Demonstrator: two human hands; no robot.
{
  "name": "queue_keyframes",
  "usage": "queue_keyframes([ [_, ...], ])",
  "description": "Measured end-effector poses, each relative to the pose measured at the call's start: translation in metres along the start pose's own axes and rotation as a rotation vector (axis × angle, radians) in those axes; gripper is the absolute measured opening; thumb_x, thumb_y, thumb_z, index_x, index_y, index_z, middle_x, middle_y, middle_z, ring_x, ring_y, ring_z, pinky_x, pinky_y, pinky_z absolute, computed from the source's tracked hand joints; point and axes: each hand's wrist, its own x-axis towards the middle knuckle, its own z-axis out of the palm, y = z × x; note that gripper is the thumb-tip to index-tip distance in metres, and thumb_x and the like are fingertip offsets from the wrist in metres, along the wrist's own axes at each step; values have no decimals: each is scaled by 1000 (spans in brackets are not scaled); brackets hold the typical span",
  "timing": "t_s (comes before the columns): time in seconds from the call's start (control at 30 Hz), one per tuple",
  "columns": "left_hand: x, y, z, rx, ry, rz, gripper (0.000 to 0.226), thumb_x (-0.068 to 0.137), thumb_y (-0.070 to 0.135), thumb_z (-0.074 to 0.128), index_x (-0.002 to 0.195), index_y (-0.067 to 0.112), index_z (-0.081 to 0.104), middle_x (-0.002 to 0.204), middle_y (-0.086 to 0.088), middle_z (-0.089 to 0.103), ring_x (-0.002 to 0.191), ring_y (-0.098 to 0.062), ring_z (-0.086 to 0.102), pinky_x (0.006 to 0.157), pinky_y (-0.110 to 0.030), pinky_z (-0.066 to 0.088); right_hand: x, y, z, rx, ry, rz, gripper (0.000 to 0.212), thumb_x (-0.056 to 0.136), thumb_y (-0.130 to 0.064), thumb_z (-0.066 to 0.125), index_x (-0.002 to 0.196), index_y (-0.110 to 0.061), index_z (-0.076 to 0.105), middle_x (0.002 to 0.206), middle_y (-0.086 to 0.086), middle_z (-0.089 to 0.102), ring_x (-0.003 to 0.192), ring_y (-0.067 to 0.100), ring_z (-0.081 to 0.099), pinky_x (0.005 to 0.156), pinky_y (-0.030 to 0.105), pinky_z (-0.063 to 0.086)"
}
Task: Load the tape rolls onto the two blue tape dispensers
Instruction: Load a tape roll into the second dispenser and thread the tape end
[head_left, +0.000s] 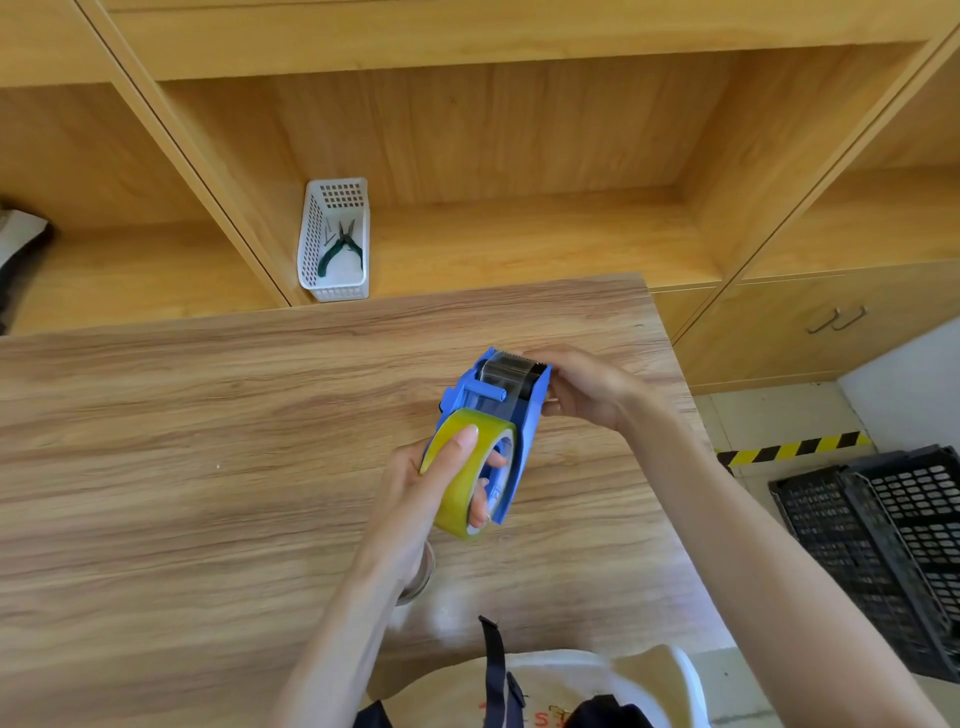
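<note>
white basket (335, 241) with green pliers (340, 249) on shelf, far left | left hand (415, 493) grip clasped around yellow tape roll (470, 470), thumb across its face | roll seated against blue tape dispenser (511, 410), held above wooden surface (208, 441) | right hand (584, 387) grip clenched on dispenser's far end | black crates (883, 551) on floor, right

My one camera sits on my head, looking forward and steeply down over the tabletop (208, 415). It is close: my forearms enter from the bottom edge of the picture and my hands fall near the middle. The wide lens bends the shelves (519, 234) beyond the tabletop's far edge and takes in floor (769, 410) past its right edge.
</note>
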Motion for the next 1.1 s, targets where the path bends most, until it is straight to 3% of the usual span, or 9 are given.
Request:
queue_keyframes([
  [0.17, 0, 0, -2, 15, -27, -5, 55, 78, 57, 57, 83, 4, 74, 44, -5, 58, 45, -20, 52, 72, -33, 51, -1, 4, 9, 93, -14, 0, 31, 101, -19, 39, 73, -20, 52, 74, 0, 52, 69, 15, 48, 67, 27, 40],
  [0.27, 0, 1, -2, 24, -38, -6, 55, 79, 56, 57, 84, 4, 74, 44, -5, 58, 44, -19, 52, 75, -37, 49, -4, -1, 10, 67, 25, -51, 37, 100, -16, 42, 66, -21, 55, 64, -6, 57, 64, 8, 55, 63, 20, 46],
  [0.5, 0, 1, -4, 34, -67, -14, 53, 78, 55, 58, 84, 5, 74, 46, -7, 60, 45, -21, 53, 77, -39, 49, -4, -1, 8, 53, -8, -108, 22, 100, -24, 49, 87, -19, 67, 82, -3, 63, 79, 12, 59, 75, 27, 46],
  [0.6, 0, 1, -4, 52, -88, -14, 52, 79, 54, 59, 85, 5, 74, 48, -9, 61, 46, -20, 56, 71, -37, 50, -8, -7, 4, -1, 52, -211, 21, 97, -30, 58, 78, -23, 64, 75, -6, 59, 73, 10, 57, 72, 26, 45],
  [0.7, 0, 1, -5, 83, -130, -43, 47, 82, 51, 59, 89, 7, 74, 54, -12, 66, 51, -22, 61, 62, -33, 49, -18, -21, 1, -161, 101, -384, 32, 101, -20, 52, 69, -18, 49, 66, -3, 46, 62, 8, 43, 66, 23, 37],
  [0.87, -2, 3, -3, 44, -217, -109, 38, 90, 34, 56, 102, 2, 72, 75, -18, 75, 70, -29, 73, 73, -38, 56, -31, -43, 0, -433, 77, -595, 24, 101, -4, 45, 77, -3, 50, 65, -13, 45, 62, 5, 39, 61, 15, 37],
  [0.93, -3, 4, -3, 29, -267, -110, 36, 92, 32, 55, 106, 3, 71, 83, -20, 76, 78, -32, 74, 82, -45, 55, -32, -46, -1, -475, 81, -625, 23, 100, -6, 46, 78, -3, 49, 66, -7, 44, 64, 10, 37, 63, 20, 36],
  [1.1, -2, 8, -6, 17, -342, -104, 34, 93, 26, 53, 115, 5, 67, 99, -20, 76, 95, -35, 73, 89, -49, 53, -28, -46, -3, -557, 140, -656, 26, 101, -17, 47, 75, -13, 48, 68, 0, 41, 66, 18, 34, 66, 35, 30],
])
